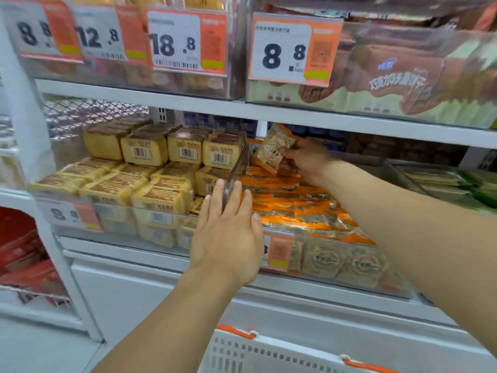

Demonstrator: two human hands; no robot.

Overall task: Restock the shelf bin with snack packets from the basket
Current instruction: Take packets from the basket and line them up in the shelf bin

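While the right hand reached deep into the clear shelf bin at centre frame, it pinched one snack packet at its edge, held upright above the orange packets already lying there, likely to drop it at the back. The left hand lay flat, fingers straight and spread, against the bin's front corner, apparently steadying it. The white basket sat at bottom frame; contents not visible. Yellow packs filled the neighbouring bin, left of centre.
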